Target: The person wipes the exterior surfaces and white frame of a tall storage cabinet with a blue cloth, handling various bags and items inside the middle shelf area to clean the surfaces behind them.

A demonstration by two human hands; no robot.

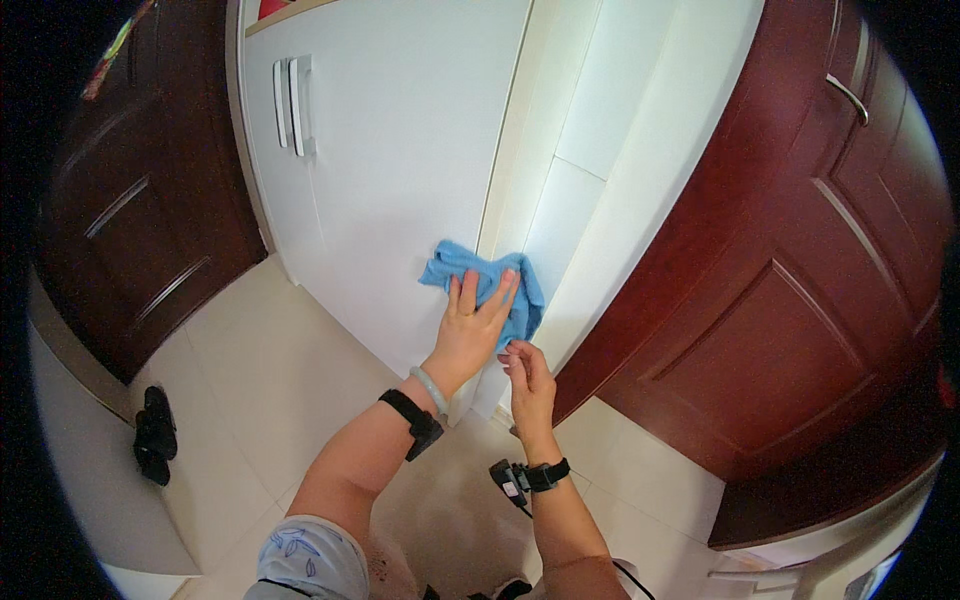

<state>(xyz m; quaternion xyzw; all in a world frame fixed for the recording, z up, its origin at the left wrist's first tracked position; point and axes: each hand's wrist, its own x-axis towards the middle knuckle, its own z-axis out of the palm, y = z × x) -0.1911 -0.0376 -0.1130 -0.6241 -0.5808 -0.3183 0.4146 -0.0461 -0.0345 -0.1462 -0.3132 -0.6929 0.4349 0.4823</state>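
Note:
A blue cloth (527, 296) lies spread against the edge of a white cabinet door (397, 172), partly over the pale trim beside it. My left hand (472, 330) presses flat on the cloth with its fingers spread; a pale bangle and a black strap with a small device are on that arm. Just below and to the right, my right hand (531, 379) has its thumb and forefinger bent together at the cloth's lower edge. Whether those fingertips pinch the cloth cannot be made out. A black strap with a device sits on the right wrist too.
Two white handles (294, 109) stick out from the cabinet's upper left. A reddish-brown door (765, 360) with a metal lever stands at the right, a dark brown door (150, 187) at the left. Black shoes (155, 435) lie on the tiled floor (232, 390) at the left.

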